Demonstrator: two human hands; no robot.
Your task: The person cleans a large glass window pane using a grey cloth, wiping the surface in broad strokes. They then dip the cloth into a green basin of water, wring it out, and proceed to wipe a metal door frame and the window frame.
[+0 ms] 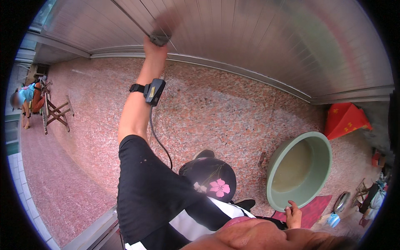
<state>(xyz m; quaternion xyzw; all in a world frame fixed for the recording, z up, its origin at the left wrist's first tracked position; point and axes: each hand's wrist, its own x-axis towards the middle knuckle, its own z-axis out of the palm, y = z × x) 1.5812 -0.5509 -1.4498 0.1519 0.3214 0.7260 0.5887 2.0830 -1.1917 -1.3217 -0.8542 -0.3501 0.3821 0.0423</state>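
Note:
My left hand (155, 51) reaches far up and presses a dark wad, a rag or sponge (160, 38), against the ribbed metal door panel (231, 34). The hand is blurred, and a dim reflection of it shows on the panel. A black device (155, 92) is strapped to that forearm, with a cable running from it toward my body. Low on the right, my right hand (293, 215) is beside the near rim of a green plastic basin (271, 178). Its fingers are bent and apart, with nothing visible in them. Cloudy brownish water (293, 168) lies in the basin.
Speckled red stone floor (218, 118) spreads below the door's metal bottom track (218, 65). Red printed fabric or paper (345, 120) stands behind the basin; a red mat (315, 211) lies near it. Far left, a person (31, 93) bends beside a wooden folding stand (57, 114).

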